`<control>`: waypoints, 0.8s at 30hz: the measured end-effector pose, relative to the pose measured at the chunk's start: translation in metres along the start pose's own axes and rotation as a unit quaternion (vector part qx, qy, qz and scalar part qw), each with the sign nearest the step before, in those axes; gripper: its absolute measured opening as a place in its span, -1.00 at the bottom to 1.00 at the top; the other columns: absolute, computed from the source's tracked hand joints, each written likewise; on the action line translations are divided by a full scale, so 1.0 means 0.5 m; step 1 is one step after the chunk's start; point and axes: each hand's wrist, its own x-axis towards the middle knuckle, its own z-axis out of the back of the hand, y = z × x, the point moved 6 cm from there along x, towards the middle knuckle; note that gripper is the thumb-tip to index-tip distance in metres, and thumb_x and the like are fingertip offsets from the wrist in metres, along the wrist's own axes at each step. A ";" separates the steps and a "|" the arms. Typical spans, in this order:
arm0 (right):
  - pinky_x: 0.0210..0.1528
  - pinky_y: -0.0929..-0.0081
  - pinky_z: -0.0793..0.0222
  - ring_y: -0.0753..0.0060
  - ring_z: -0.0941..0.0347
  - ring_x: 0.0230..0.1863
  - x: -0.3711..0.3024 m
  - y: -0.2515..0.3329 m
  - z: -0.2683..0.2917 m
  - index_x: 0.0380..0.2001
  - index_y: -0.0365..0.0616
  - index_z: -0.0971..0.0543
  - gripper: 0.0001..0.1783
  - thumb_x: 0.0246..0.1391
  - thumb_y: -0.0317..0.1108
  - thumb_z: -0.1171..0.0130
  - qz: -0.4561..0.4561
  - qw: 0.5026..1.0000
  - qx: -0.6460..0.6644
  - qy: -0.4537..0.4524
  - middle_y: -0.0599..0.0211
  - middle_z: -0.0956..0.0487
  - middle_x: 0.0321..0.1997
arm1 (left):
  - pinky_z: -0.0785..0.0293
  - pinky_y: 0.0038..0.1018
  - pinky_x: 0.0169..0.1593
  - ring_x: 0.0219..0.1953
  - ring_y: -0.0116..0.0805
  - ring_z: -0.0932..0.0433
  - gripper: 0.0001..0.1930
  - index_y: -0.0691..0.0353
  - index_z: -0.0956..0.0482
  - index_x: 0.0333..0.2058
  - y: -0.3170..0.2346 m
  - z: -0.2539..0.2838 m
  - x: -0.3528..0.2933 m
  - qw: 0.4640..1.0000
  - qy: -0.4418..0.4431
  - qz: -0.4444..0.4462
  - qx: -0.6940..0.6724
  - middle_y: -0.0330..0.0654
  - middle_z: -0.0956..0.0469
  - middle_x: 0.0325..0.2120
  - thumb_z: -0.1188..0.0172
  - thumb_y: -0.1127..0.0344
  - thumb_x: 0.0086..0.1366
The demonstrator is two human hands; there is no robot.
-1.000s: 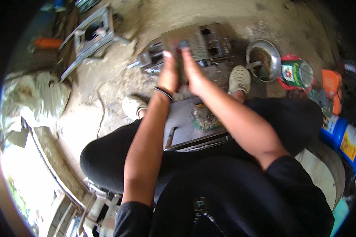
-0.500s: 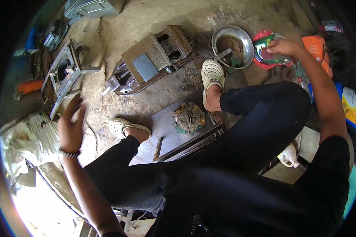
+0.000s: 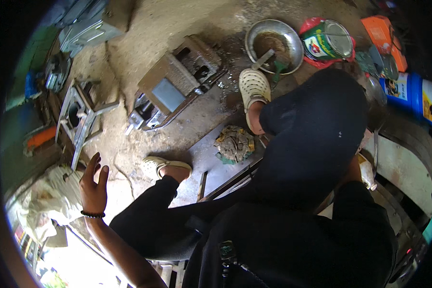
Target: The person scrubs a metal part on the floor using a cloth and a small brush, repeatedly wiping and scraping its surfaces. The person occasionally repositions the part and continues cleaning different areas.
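Observation:
My left hand (image 3: 94,189) hangs in the air at the left, fingers stretched and apart, holding nothing. A dark beaded bracelet circles its wrist, and a pale crumpled sheet (image 3: 53,197) lies nearest to it. Of my right hand (image 3: 353,171) only a patch of skin shows past my bent right knee. Its fingers are hidden, so any hold cannot be made out. Beside that patch lies a whitish bottle (image 3: 367,174). Between my feet, a round, rough grey-brown lump (image 3: 235,144) with green edges rests on a metal sheet (image 3: 199,151).
A heavy machine vise (image 3: 177,84) lies ahead on the floor. Right of it sit a metal bowl (image 3: 298,45) with a brush, a green can (image 3: 321,42) on red plastic, an orange box (image 3: 381,41) and a blue container (image 3: 403,93). A metal stand (image 3: 84,115) is at left.
My right hand has left the green can and dropped behind my right knee. My left hand has come lower and nearer, still open. The view has shifted somewhat.

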 end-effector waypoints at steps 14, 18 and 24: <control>0.31 0.06 -0.27 -0.08 -0.37 0.27 -0.216 0.699 -0.157 0.25 -0.24 -0.41 -0.38 0.19 -0.16 -0.19 0.628 0.619 -0.456 0.119 -0.01 -0.45 0.25 | -0.47 -0.21 0.16 0.11 0.11 -0.57 -0.45 0.37 -0.45 0.20 -0.025 0.021 -0.054 0.998 0.013 0.008 -0.066 0.22 -0.59 0.02 -0.31 0.24 0.30; 0.57 0.05 0.13 -0.06 0.03 0.56 -0.278 0.726 -0.413 0.41 -0.23 -0.17 -0.11 0.13 -0.10 -0.29 0.536 0.559 -0.594 0.216 -0.05 -0.11 0.52 | -0.48 -0.15 0.13 0.06 0.17 -0.57 -0.40 0.38 -0.46 0.18 -0.014 0.026 -0.080 0.996 0.010 -0.006 -0.093 0.21 -0.59 0.00 -0.37 0.23 0.21; 0.59 0.04 0.34 -0.07 0.21 0.60 -0.365 0.805 -0.739 0.47 -0.33 0.01 0.02 0.28 0.27 0.03 0.588 0.750 -0.294 0.063 -0.13 0.09 0.59 | -0.47 -0.11 0.11 0.01 0.20 -0.58 -0.34 0.32 -0.47 0.17 0.026 0.057 -0.078 0.994 0.010 0.025 -0.102 0.17 -0.58 0.00 -0.40 0.13 0.14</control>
